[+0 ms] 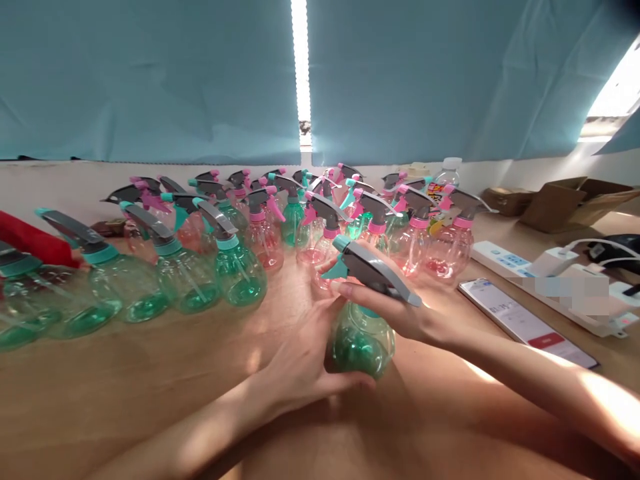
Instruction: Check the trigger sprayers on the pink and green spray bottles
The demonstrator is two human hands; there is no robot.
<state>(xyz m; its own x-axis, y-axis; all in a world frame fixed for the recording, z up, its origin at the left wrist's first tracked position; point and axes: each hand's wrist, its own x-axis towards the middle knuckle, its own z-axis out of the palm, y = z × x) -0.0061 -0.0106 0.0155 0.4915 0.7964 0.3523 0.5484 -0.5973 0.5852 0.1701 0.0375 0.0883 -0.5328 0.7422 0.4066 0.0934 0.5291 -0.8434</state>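
I hold a green spray bottle (361, 343) over the middle of the wooden table (125, 393). My left hand (305, 360) is wrapped round its round body from the left. My right hand (400, 310) grips the grey spray head (373, 268) with its teal trigger, fingers closed round the neck. Behind it stand several green spray bottles (240, 267) at the left and several pink spray bottles (410, 247) at the middle and right.
A phone (525, 320) lies screen-up to the right. Beyond it are a white power strip (505, 259) with chargers and cables, and cardboard boxes (570, 200). A red object (30, 240) lies at the far left. Blue curtains (150, 73) hang behind the table.
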